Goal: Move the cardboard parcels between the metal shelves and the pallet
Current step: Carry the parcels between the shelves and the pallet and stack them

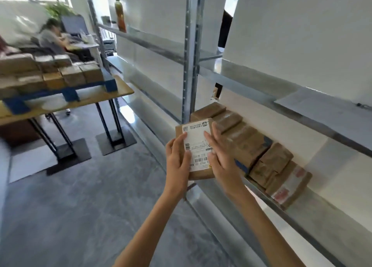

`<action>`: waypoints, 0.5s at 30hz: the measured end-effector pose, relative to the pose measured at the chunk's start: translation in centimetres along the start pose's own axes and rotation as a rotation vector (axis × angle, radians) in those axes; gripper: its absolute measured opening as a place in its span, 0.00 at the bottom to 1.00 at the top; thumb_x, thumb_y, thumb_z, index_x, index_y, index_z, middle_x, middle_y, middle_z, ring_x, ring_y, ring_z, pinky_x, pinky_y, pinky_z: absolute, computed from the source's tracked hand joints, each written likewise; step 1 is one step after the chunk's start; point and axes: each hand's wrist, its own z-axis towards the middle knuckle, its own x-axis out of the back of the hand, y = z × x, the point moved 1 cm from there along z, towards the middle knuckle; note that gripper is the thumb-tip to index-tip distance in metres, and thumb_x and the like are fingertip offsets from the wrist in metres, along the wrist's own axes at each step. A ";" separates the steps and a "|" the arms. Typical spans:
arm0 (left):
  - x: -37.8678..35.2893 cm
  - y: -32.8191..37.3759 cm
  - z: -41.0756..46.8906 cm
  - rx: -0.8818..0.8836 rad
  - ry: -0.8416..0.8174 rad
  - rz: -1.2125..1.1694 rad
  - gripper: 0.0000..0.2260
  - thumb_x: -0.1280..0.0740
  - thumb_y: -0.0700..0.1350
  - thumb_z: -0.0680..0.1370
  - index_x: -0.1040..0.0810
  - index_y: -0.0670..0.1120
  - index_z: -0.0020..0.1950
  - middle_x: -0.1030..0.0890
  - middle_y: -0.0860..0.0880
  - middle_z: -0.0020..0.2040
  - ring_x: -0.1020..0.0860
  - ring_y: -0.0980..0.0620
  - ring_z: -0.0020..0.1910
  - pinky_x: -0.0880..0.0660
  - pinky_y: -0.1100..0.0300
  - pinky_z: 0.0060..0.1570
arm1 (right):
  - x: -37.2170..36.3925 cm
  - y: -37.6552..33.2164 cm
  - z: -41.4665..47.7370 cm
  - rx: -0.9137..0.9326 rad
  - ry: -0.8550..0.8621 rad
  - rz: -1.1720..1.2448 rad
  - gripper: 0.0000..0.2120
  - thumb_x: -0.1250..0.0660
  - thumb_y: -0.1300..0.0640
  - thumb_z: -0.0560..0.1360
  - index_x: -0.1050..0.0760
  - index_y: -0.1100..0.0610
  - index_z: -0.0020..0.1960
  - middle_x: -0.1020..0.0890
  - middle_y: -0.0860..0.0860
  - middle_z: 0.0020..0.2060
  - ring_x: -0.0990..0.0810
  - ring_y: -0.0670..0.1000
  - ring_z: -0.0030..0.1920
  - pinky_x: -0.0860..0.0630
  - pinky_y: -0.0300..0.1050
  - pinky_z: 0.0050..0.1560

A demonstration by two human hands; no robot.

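Brown cardboard parcel, white barcode label, held before metal shelf; left hand grips its edge, right hand straight-fingered on label; parcel row on shelf beside; blue pallet on tabletop, well apart

Both hands, left and right, hold a labelled parcel beside the shelf's parcel row.
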 end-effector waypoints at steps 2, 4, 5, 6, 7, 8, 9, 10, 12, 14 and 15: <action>3.3 -0.1 1.1 -0.013 0.056 0.006 0.18 0.41 0.40 0.82 0.33 0.49 0.71 0.38 0.51 0.67 0.27 0.65 0.58 0.22 0.64 0.47 | -3.1 -1.0 2.0 0.027 -0.036 0.029 0.24 0.48 0.64 0.80 0.42 0.58 0.75 0.50 0.42 0.77 0.51 0.43 0.76 0.40 0.48 0.74; 6.8 -0.6 2.5 -0.048 0.076 0.041 0.17 0.41 0.42 0.82 0.32 0.51 0.71 0.42 0.54 0.72 0.33 0.60 0.67 0.23 0.62 0.56 | -6.2 -1.8 4.0 0.053 -0.068 0.053 0.25 0.47 0.62 0.79 0.43 0.58 0.75 0.49 0.43 0.76 0.49 0.45 0.76 0.36 0.46 0.72; 8.5 -0.8 3.2 -0.051 0.082 0.058 0.18 0.41 0.42 0.82 0.31 0.52 0.71 0.44 0.55 0.75 0.36 0.58 0.71 0.25 0.61 0.60 | -7.8 -2.1 5.0 0.065 -0.082 0.063 0.25 0.46 0.60 0.79 0.43 0.58 0.76 0.49 0.43 0.77 0.48 0.45 0.76 0.34 0.45 0.70; 10.2 -1.1 3.9 -0.043 0.093 0.073 0.18 0.41 0.42 0.82 0.31 0.52 0.71 0.46 0.56 0.76 0.39 0.57 0.73 0.26 0.59 0.63 | -9.4 -2.4 5.9 0.081 -0.093 0.069 0.26 0.45 0.60 0.78 0.43 0.58 0.76 0.49 0.44 0.77 0.48 0.45 0.76 0.33 0.41 0.69; 11.8 -1.4 4.5 -0.034 0.104 0.082 0.18 0.41 0.42 0.82 0.32 0.52 0.72 0.48 0.58 0.77 0.41 0.57 0.74 0.27 0.57 0.65 | -11.0 -2.7 6.8 0.102 -0.101 0.072 0.26 0.44 0.60 0.78 0.43 0.59 0.76 0.48 0.45 0.77 0.47 0.45 0.76 0.32 0.37 0.67; 13.3 -1.5 5.0 -0.034 0.117 0.088 0.18 0.42 0.41 0.82 0.32 0.51 0.73 0.49 0.59 0.78 0.42 0.57 0.75 0.29 0.57 0.66 | -12.5 -3.0 7.6 0.120 -0.106 0.077 0.26 0.44 0.59 0.78 0.43 0.59 0.75 0.49 0.46 0.77 0.47 0.44 0.76 0.33 0.33 0.65; 14.7 -1.6 5.6 -0.043 0.126 0.088 0.19 0.42 0.40 0.82 0.32 0.49 0.73 0.49 0.59 0.78 0.44 0.59 0.76 0.30 0.58 0.67 | -14.0 -3.4 8.4 0.126 -0.112 0.082 0.26 0.44 0.59 0.78 0.43 0.59 0.75 0.49 0.46 0.77 0.47 0.43 0.75 0.33 0.31 0.64; 16.2 -1.7 6.1 -0.058 0.132 0.085 0.19 0.42 0.39 0.82 0.33 0.48 0.74 0.48 0.59 0.78 0.45 0.61 0.76 0.31 0.60 0.68 | -15.4 -3.8 9.1 0.128 -0.118 0.087 0.27 0.44 0.59 0.78 0.43 0.58 0.75 0.49 0.45 0.77 0.47 0.43 0.75 0.33 0.32 0.64; 18.9 -1.6 7.0 -0.080 0.140 0.087 0.19 0.42 0.38 0.82 0.34 0.45 0.74 0.46 0.57 0.78 0.43 0.64 0.74 0.30 0.64 0.65 | -18.0 -4.5 10.5 0.137 -0.134 0.091 0.27 0.44 0.57 0.78 0.43 0.57 0.76 0.49 0.43 0.77 0.46 0.44 0.75 0.31 0.35 0.66; 21.2 -1.5 7.8 -0.086 0.142 0.096 0.19 0.43 0.36 0.82 0.33 0.43 0.73 0.42 0.55 0.77 0.37 0.68 0.70 0.27 0.69 0.58 | -20.2 -5.0 11.6 0.151 -0.155 0.112 0.27 0.43 0.57 0.78 0.43 0.56 0.76 0.49 0.43 0.77 0.45 0.45 0.75 0.29 0.38 0.65; 22.2 -1.5 8.2 -0.093 0.148 0.109 0.18 0.43 0.35 0.82 0.33 0.42 0.72 0.41 0.54 0.76 0.34 0.70 0.67 0.27 0.70 0.55 | -21.2 -5.3 12.1 0.156 -0.163 0.120 0.26 0.43 0.57 0.78 0.43 0.56 0.76 0.49 0.43 0.77 0.45 0.45 0.75 0.29 0.38 0.64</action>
